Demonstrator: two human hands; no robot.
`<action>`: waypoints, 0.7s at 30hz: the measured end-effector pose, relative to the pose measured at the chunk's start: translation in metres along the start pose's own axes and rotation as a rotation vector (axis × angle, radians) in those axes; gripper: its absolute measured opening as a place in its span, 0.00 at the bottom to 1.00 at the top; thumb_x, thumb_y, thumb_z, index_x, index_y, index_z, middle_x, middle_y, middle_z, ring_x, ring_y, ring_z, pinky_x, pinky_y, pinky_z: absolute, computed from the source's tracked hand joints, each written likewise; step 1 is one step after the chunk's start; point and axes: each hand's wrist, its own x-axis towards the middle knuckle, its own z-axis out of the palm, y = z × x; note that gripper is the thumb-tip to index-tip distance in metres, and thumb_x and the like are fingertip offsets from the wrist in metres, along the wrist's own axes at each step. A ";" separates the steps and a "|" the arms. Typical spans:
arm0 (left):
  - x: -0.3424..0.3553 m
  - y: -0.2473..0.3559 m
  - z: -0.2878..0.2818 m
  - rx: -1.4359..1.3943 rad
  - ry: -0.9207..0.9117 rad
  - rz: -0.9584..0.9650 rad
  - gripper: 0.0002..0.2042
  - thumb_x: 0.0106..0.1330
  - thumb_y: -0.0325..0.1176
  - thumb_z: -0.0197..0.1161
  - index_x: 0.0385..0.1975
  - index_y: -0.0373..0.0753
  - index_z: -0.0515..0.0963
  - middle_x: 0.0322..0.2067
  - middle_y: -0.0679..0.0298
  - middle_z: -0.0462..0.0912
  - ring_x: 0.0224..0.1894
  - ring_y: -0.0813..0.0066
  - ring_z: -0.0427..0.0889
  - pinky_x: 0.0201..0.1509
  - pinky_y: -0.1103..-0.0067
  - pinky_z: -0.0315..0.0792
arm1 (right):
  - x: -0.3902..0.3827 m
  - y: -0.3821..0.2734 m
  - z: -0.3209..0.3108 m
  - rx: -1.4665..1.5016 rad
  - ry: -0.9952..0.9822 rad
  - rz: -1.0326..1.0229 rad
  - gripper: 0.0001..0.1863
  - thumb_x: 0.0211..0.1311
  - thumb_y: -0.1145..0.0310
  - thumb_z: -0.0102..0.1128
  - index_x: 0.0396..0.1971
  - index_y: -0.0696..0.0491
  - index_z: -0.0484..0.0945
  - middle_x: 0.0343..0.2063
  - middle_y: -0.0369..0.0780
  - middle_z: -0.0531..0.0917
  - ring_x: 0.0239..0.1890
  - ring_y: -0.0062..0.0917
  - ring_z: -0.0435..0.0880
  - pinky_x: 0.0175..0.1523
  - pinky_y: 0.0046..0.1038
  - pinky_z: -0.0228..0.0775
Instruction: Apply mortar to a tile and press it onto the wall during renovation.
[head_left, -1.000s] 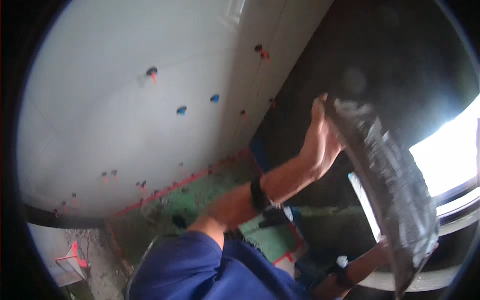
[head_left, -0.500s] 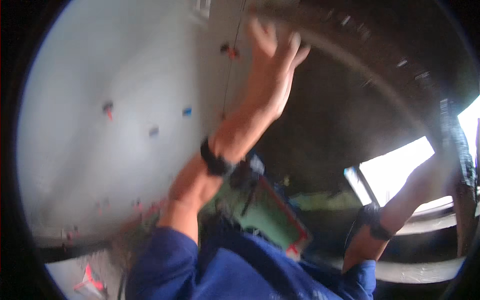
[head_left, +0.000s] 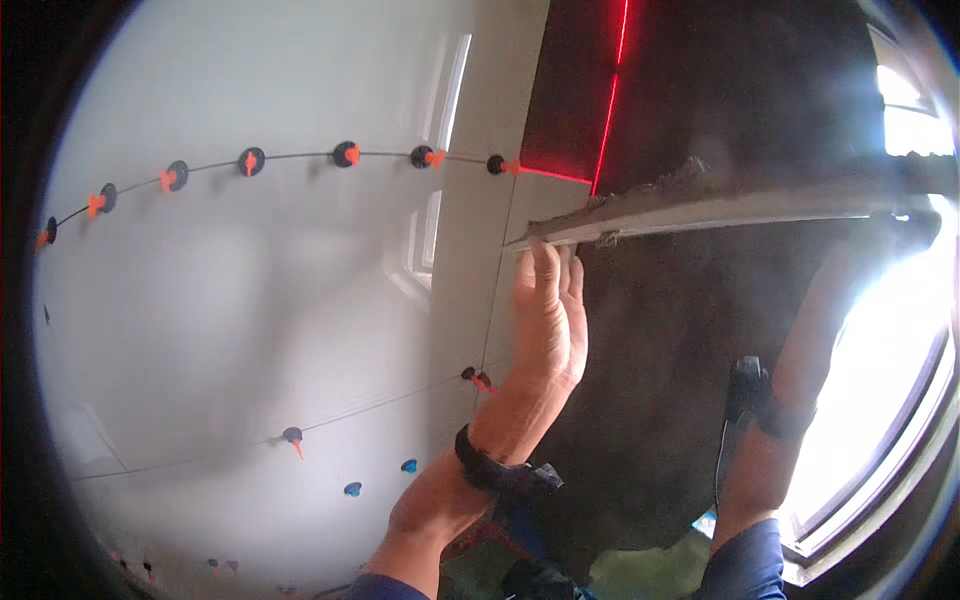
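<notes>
A long grey tile (head_left: 720, 212), seen nearly edge-on, spans from the middle to the right, with rough grey adhesive along its upper side. My left hand (head_left: 550, 318) is raised under the tile's left end, palm up, fingertips against its lower edge and partly hidden behind it. A dark band circles the left wrist. My right hand (head_left: 885, 245) reaches up to the tile's right end, where window glare and shadow hide its fingers. The tile's left end lies close to the joint with the pale wall tiles (head_left: 330, 300).
Black-and-orange tile levelling clips (head_left: 346, 154) line the upper wall joint; others and blue ones sit lower. A red laser line (head_left: 608, 120) crosses the dark bare wall (head_left: 660, 330). At right is a bright window (head_left: 880, 380).
The view has swung and sharpened, bringing the upper clips and laser line into sight. The tile, earlier blurred and slanting down to the right, now lies nearly level, with my left fingertips at its edge.
</notes>
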 end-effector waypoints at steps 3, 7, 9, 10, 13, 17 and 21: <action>0.011 0.001 0.013 -0.041 -0.027 -0.038 0.49 0.60 0.61 0.63 0.67 0.29 0.48 0.69 0.56 0.51 0.74 0.67 0.44 0.77 0.66 0.36 | 0.025 0.027 0.019 0.004 -0.002 -0.143 0.16 0.64 0.70 0.55 0.51 0.57 0.68 0.44 0.41 0.75 0.45 0.27 0.74 0.52 0.30 0.67; 0.022 -0.021 0.032 -0.134 -0.027 -0.173 0.44 0.62 0.59 0.61 0.69 0.37 0.48 0.68 0.57 0.51 0.72 0.66 0.49 0.77 0.70 0.45 | 0.051 0.008 0.032 -0.356 0.125 -0.370 0.16 0.66 0.63 0.55 0.47 0.57 0.70 0.42 0.42 0.75 0.46 0.25 0.74 0.50 0.31 0.70; 0.032 -0.022 0.012 -0.105 0.010 -0.156 0.41 0.64 0.57 0.60 0.68 0.38 0.51 0.66 0.59 0.53 0.70 0.67 0.53 0.75 0.71 0.49 | 0.021 0.005 0.056 -0.189 0.138 -0.291 0.20 0.68 0.58 0.53 0.49 0.58 0.69 0.45 0.44 0.73 0.48 0.29 0.72 0.52 0.34 0.67; 0.030 -0.021 0.019 -0.093 0.066 -0.174 0.38 0.67 0.56 0.58 0.68 0.39 0.52 0.64 0.60 0.55 0.67 0.67 0.57 0.74 0.72 0.53 | 0.021 0.009 0.059 -0.313 0.146 -0.394 0.21 0.69 0.55 0.49 0.50 0.58 0.70 0.45 0.44 0.73 0.49 0.32 0.72 0.54 0.35 0.66; 0.047 -0.031 0.008 -0.095 0.087 -0.223 0.35 0.68 0.55 0.56 0.67 0.40 0.54 0.61 0.61 0.59 0.64 0.67 0.60 0.72 0.71 0.57 | 0.017 0.004 0.073 -0.300 0.138 -0.406 0.24 0.70 0.53 0.45 0.51 0.58 0.71 0.45 0.45 0.73 0.52 0.38 0.70 0.59 0.39 0.61; 0.079 -0.036 -0.010 -0.046 0.081 -0.094 0.32 0.70 0.53 0.55 0.66 0.39 0.56 0.56 0.62 0.63 0.61 0.69 0.62 0.70 0.72 0.59 | 0.004 0.055 0.088 -0.242 -0.167 -0.173 0.26 0.66 0.52 0.48 0.54 0.58 0.73 0.48 0.48 0.75 0.57 0.44 0.67 0.65 0.43 0.54; 0.104 -0.067 0.010 -0.004 -0.029 -0.118 0.27 0.69 0.51 0.59 0.58 0.38 0.64 0.57 0.66 0.66 0.60 0.75 0.64 0.69 0.74 0.54 | 0.015 0.068 0.107 -0.135 0.327 -0.336 0.28 0.63 0.50 0.50 0.54 0.57 0.75 0.48 0.49 0.77 0.55 0.45 0.69 0.61 0.42 0.58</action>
